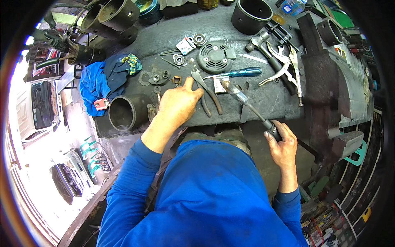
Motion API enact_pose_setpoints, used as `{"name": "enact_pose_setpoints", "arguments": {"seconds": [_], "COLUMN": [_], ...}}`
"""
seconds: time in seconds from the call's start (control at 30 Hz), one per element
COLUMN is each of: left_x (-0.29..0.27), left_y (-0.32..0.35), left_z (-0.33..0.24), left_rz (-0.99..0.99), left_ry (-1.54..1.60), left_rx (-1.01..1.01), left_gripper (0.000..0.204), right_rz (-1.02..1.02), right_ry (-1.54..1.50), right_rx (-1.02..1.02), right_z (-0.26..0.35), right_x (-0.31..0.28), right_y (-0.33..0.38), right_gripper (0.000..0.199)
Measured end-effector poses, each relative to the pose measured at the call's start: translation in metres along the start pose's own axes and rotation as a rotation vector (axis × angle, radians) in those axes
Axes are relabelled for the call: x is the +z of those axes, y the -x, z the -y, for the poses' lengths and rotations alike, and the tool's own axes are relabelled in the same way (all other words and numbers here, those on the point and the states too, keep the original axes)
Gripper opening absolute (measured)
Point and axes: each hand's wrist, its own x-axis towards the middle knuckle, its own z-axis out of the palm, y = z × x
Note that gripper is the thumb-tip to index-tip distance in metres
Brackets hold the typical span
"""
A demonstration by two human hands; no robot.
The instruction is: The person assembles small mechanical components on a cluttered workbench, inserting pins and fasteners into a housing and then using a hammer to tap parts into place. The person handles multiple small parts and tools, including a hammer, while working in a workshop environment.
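My left hand is at the bench with its fingers bent, index and thumb closed at the joint of a pair of pliers. The pliers lie with their handles toward me; my hand hides its lower fingers. In my right hand is a long-shafted tool with a dark handle, gripped by that handle. Its brownish, bent tip points up-left over the bench and resembles a soldering iron's. Under the tip lies a small white-and-red box. Beside it rests a blue-handled screwdriver.
Beyond the pliers is a round vented cover, near ring bearings. A hammer and locking pliers lie to the right. Blue cloth and a dark metal cylinder sit left. A vise-like steel block stands right.
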Motion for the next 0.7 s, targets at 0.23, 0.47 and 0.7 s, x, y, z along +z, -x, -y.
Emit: {"name": "enact_pose_setpoints", "arguments": {"seconds": [0.23, 0.47, 0.7], "left_x": [0.009, 0.006, 0.023], "left_y": [-0.014, 0.002, -0.008], "left_z": [0.001, 0.016, 0.008], "left_rz": [-0.039, -0.231, -0.329], "left_ry": [-0.084, 0.309, 0.358], "left_rx": [-0.032, -0.187, -0.331], "left_gripper": [0.029, 0.045, 0.049], "right_rz": [-0.024, -0.034, -0.011], "right_ry": [-0.007, -0.039, -0.053], "right_rx": [-0.008, 0.017, 0.01], "right_z": [-0.008, -0.014, -0.013], "right_x": [0.001, -0.001, -0.002], "right_y": [0.005, 0.009, 0.007], "right_gripper": [0.042, 0.041, 0.04]}}
